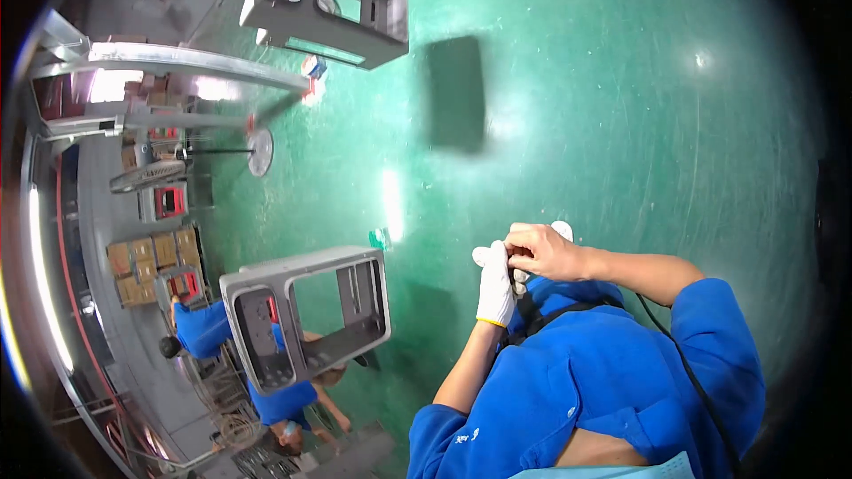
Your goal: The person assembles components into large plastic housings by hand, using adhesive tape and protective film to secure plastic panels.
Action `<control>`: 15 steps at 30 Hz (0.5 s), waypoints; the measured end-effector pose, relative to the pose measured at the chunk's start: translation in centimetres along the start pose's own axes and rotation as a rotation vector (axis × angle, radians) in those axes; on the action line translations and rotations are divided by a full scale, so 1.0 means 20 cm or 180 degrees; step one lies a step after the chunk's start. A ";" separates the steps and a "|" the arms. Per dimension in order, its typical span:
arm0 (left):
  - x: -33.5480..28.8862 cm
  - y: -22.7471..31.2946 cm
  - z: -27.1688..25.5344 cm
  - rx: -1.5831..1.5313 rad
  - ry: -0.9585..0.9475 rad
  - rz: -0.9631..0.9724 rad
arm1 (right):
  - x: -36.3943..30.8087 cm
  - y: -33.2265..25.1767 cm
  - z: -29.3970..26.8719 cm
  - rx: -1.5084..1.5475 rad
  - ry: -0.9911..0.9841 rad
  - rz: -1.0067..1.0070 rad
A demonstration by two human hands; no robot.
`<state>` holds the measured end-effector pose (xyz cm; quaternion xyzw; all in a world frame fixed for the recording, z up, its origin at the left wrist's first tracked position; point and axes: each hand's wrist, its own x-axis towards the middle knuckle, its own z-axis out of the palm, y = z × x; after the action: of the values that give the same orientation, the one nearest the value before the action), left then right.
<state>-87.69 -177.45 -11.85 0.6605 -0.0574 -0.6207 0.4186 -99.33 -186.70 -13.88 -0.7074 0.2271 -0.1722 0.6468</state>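
In front of my blue jacket my two hands meet. My left hand [497,288] wears a white knit glove with a yellow cuff, its fingers closed and partly hidden. Bare and curled, my right hand [543,250] pinches white glove fabric at the fingers of the left one. A rounded white tip [563,230] sticks out beyond the right knuckles, looking like part of a glove; whether it belongs to a second glove I cannot tell. What lies between the palms is hidden.
Grey machine housings with large openings hang at the upper left [342,9] and lower left [306,310] above the green floor [621,106]. Co-workers in blue [282,401] stand behind the lower one. Further left are a standing fan [149,176] and stacked cartons [151,262].
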 end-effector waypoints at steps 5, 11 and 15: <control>0.11 0.11 0.07 -0.0038 -0.0357 0.0048 | 0.06 -0.02 -0.13 -0.0453 0.0468 -0.0212; 0.29 0.35 0.10 -0.0676 -0.0661 0.0061 | 0.27 -0.02 -0.28 -0.0156 0.1193 -0.0257; 0.45 0.52 0.05 -0.0643 -0.0643 0.0020 | 0.44 0.00 -0.33 -0.0126 0.1319 -0.0300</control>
<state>-82.03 -189.91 -12.16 0.5490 -0.0386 -0.6853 0.4769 -95.59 -197.03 -13.64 -0.6793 0.3253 -0.3394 0.5636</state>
